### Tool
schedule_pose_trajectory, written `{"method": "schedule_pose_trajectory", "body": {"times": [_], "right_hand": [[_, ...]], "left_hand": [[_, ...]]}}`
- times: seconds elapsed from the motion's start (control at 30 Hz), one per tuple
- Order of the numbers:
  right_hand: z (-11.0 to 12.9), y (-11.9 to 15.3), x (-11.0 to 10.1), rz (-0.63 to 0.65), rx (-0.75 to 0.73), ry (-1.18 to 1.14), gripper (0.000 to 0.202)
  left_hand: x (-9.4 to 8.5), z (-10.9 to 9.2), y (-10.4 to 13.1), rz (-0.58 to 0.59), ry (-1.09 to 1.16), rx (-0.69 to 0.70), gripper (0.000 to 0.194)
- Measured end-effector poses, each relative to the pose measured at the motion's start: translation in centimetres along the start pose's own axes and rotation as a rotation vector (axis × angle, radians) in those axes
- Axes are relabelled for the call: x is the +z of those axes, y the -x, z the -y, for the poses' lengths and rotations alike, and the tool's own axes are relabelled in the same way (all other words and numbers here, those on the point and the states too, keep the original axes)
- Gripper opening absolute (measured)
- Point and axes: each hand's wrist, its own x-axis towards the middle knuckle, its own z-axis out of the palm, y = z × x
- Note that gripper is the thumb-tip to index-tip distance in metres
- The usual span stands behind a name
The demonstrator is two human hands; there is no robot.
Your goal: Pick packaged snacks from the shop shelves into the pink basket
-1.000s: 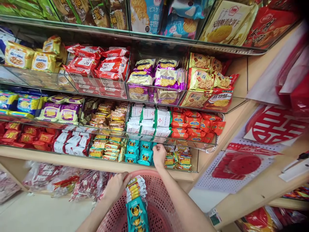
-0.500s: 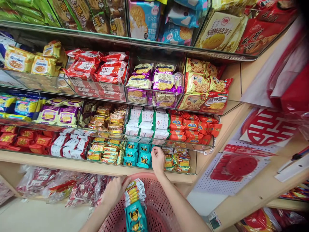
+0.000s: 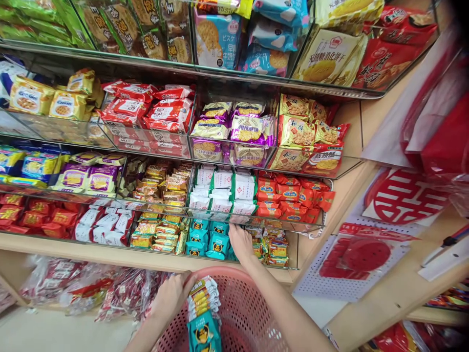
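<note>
Snack aisle here, tiered shelves (image 3: 91, 248) with clear dividers and packets crammed in every slot, plus some plastic bags (image 3: 120, 293) stuffed underneath. Off to the right there's a red cut-out decoration (image 3: 406, 195) on the side panel. The hands are apart: left hand (image 3: 175, 289) is clamped on the rim of a pink basket (image 3: 252, 293) right below the shelf front. Inside that basket, near the left hand, there's a row of teal packets (image 3: 203, 332) with yellow-and-white packets (image 3: 203, 296) behind them. Right hand (image 3: 242, 243) is in the bottom tier, between the teal shelf packets (image 3: 219, 244) and some yellow ones (image 3: 276, 247). Its fingers are curled and partly hidden, so can't tell if they're pinching anything. White packets with green edges (image 3: 245, 188) sit one tier up, next to orange-red ones (image 3: 289, 193).
</note>
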Motion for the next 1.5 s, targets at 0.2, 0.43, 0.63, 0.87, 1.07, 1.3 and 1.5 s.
{"method": "schedule_pose_trajectory", "body": {"times": [0.2, 0.43, 0.63, 0.87, 1.07, 1.3, 1.5], "right_hand": [[-0.6, 0.7, -0.1, -0.047, -0.077, -0.003, 0.024], [-0.5, 0.9, 0.1, -0.127, -0.07, -0.05, 0.021], [-0.6, 1.3, 0.3, -0.245, -0.046, -0.147, 0.024], [-0.5, 1.9, -0.3, -0.334, -0.049, -0.241, 0.025], [-0.6, 3.6, -2.3, -0.462, -0.099, -0.347, 0.026], [-2.0, 9.5, -5.8, -0.421, -0.176, -0.507, 0.018], [-3.3, 16.2, -4.7, -0.086, -0.175, -0.527, 0.017]], "left_hand": [[-0.3, -0.2, 0.0, 0.021, 0.009, -0.007, 0.041], [-0.1, 0.2, 0.1, 0.009, 0.014, 0.001, 0.043], [-0.1, 0.2, 0.1, 0.024, -0.009, -0.012, 0.043], [-0.1, 0.1, 0.2, 0.012, -0.004, 0.005, 0.046], [-0.3, 0.1, 0.2, 0.012, 0.026, 0.004, 0.046], [-0.2, 0.3, 0.1, 0.013, 0.034, 0.011, 0.049], [-0.1, 0.6, 0.2, 0.015, -0.001, 0.002, 0.047]]}}
